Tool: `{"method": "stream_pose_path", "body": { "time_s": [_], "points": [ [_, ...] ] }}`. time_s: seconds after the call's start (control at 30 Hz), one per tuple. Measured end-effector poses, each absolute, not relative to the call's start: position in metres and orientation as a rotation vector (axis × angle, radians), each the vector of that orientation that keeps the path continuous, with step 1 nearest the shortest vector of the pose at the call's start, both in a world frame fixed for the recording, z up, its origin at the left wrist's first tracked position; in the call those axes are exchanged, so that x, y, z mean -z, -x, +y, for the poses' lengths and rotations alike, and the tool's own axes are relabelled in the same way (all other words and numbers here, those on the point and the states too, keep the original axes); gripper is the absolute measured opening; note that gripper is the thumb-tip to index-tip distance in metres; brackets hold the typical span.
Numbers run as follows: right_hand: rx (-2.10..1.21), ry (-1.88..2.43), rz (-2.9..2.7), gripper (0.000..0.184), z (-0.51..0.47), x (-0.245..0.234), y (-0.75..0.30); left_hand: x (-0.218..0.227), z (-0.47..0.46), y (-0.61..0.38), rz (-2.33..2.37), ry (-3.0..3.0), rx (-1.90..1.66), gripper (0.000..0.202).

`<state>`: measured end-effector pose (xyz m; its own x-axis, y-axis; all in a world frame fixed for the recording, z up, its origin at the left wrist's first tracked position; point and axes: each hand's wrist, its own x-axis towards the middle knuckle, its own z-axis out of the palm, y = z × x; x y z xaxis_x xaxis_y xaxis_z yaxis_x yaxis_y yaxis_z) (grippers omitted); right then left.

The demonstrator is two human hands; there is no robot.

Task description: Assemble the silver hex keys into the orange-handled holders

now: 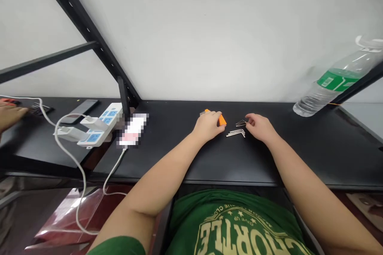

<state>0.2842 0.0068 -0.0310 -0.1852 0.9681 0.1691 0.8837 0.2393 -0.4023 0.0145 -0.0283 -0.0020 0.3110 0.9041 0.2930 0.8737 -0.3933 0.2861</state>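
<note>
My left hand (208,124) is closed over an orange hex-key holder (222,120) that lies on the black table (185,155). A few metal tips stick out of the holder's far end. My right hand (259,126) rests just to the right, its fingers pinching a small bunch of silver hex keys (240,122). More loose L-shaped hex keys (236,132) lie flat on the table between my two hands.
A clear plastic water bottle (335,81) with a green label lies tilted at the far right. A white power strip (100,125) with plugs and cables sits at the left, next to a black shelf post (123,97). Another person's hand (8,114) shows at the far left edge.
</note>
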Motion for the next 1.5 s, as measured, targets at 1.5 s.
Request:
{"method": "stream_pose_path", "body": {
  "time_s": [1.5],
  "points": [
    [-0.342, 1.695, -2.173, 0.018, 0.029, 0.028, -0.295, 0.001, -0.021, -0.014, 1.698, -2.409, -0.544, 0.042]
  ]
}}
